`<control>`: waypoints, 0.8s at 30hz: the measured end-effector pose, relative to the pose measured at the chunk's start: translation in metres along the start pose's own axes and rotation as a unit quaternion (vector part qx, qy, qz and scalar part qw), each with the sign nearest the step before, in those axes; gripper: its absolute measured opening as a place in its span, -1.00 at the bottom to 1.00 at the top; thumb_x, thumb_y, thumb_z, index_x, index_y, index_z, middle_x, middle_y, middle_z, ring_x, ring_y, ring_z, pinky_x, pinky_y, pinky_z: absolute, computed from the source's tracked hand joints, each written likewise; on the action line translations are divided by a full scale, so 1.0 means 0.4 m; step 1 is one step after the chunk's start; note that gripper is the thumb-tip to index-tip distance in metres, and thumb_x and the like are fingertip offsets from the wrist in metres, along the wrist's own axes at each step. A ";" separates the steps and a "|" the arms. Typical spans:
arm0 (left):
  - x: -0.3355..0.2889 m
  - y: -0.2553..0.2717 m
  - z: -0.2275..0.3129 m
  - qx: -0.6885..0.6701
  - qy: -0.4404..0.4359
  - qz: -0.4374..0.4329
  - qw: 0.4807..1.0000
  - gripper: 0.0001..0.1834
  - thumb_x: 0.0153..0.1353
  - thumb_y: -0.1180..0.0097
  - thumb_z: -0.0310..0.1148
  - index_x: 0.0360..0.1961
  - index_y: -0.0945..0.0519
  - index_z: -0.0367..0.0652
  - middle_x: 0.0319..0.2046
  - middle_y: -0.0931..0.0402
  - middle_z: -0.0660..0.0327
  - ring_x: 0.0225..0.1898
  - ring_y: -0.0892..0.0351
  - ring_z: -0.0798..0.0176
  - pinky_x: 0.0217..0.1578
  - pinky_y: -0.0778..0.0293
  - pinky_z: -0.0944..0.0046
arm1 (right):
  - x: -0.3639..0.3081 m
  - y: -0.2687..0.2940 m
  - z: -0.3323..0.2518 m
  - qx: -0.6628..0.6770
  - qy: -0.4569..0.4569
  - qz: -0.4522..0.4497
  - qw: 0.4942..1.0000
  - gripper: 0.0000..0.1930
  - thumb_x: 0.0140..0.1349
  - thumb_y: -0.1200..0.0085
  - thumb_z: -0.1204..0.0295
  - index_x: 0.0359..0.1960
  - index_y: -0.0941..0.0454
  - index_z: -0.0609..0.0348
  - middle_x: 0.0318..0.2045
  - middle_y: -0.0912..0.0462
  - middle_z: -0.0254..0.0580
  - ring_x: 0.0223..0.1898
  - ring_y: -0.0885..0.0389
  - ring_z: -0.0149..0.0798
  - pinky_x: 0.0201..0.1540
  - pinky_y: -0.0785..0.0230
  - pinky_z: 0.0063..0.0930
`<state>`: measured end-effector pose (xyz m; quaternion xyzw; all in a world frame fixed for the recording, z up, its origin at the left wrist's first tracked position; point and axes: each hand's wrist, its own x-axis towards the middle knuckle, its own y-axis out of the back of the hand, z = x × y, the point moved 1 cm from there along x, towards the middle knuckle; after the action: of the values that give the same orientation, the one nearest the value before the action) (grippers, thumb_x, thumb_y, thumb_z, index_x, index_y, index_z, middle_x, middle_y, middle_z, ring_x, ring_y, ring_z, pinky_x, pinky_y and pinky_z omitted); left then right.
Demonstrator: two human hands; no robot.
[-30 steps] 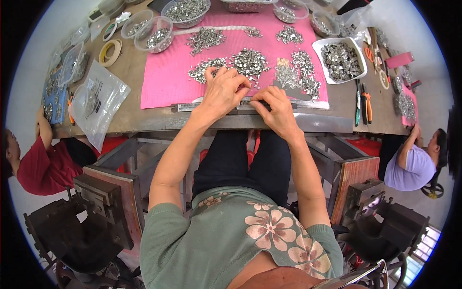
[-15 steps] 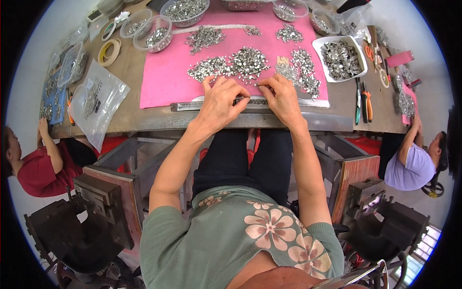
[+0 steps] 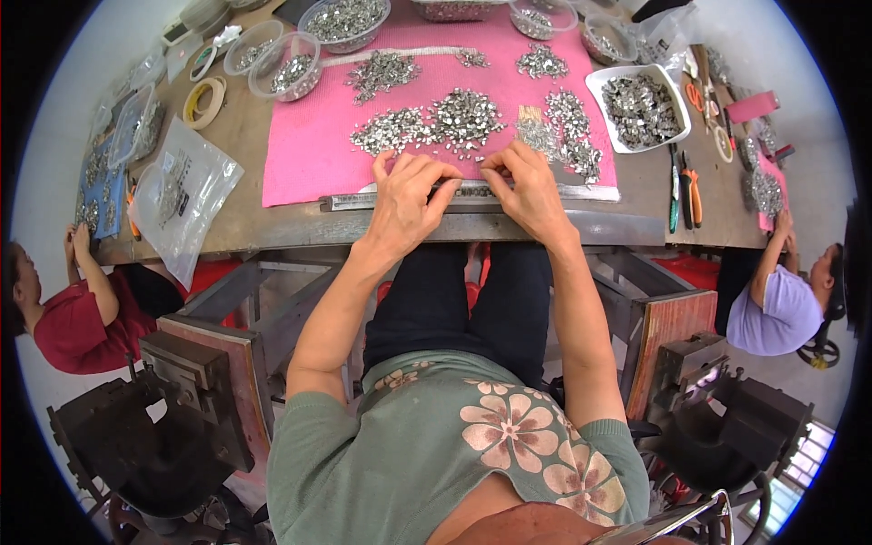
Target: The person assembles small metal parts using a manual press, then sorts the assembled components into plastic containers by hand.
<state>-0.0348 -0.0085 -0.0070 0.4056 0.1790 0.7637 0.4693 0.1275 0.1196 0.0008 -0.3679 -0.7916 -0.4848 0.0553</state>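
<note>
My left hand (image 3: 409, 195) rests at the front edge of the pink mat (image 3: 304, 168), thumb and forefinger pinched over a long narrow metal rail (image 3: 354, 202). Across a small gap, my right hand (image 3: 529, 193) is pinched too, its fingertips at the same rail. Whatever small piece either hand pinches is too small or hidden to name. A row of dark and shiny bits shows on the rail between the hands. Just beyond my fingers lie heaps of small shiny metal pieces (image 3: 465, 118), with thin pin-like pieces (image 3: 536, 136) beyond my right hand.
A white tray (image 3: 677, 136) of metal parts stands right, near pliers with orange handles (image 3: 695, 198). Clear tubs (image 3: 292, 86) of pieces line the back. Left are a tape roll (image 3: 216, 102) and plastic bag (image 3: 204, 168). Co-workers (image 3: 86, 318) (image 3: 781, 309) sit at both sides.
My left hand has shifted slightly left and its fingertips lie lower, nearer the rail. My right hand's fingertips have moved slightly left. The heaps look unchanged.
</note>
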 end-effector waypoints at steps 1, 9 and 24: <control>-0.003 -0.002 0.002 0.001 0.000 0.001 1.000 -0.91 0.25 -0.28 -0.32 -0.26 -0.69 -0.05 -0.38 -0.56 0.35 -0.22 -0.51 0.24 0.23 -0.07 -0.13 | -0.007 0.009 -0.011 0.020 0.009 -0.005 1.000 -0.89 0.12 -0.31 0.55 -0.33 -0.62 0.19 -0.38 -0.58 -0.20 -0.30 -0.57 -0.14 -0.17 -0.32 -0.26; -0.014 -0.031 0.004 0.038 -0.015 0.033 0.999 -0.86 0.23 -0.31 -0.26 -0.27 -0.68 -0.05 -0.39 -0.54 0.35 -0.23 -0.49 0.22 0.21 -0.08 -0.13 | -0.038 0.005 -0.036 0.023 0.029 -0.015 0.999 -0.88 0.13 -0.31 0.54 -0.30 -0.64 0.17 -0.36 -0.59 -0.22 -0.26 -0.57 -0.13 -0.12 -0.31 -0.29; 0.020 -0.029 -0.015 0.100 0.000 0.060 0.993 -0.89 0.21 -0.32 -0.28 -0.26 -0.71 0.00 -0.38 -0.58 0.36 -0.21 -0.50 0.23 0.16 -0.11 -0.07 | -0.019 0.009 -0.015 0.026 -0.031 -0.015 0.999 -0.93 0.15 -0.28 0.50 -0.33 -0.65 0.15 -0.36 -0.57 -0.25 -0.22 -0.53 -0.14 -0.11 -0.26 -0.24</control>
<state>-0.0348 0.0046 -0.0146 0.4607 0.2296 0.7685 0.3800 0.1337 0.1115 0.0034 -0.3692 -0.8108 -0.4530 0.0330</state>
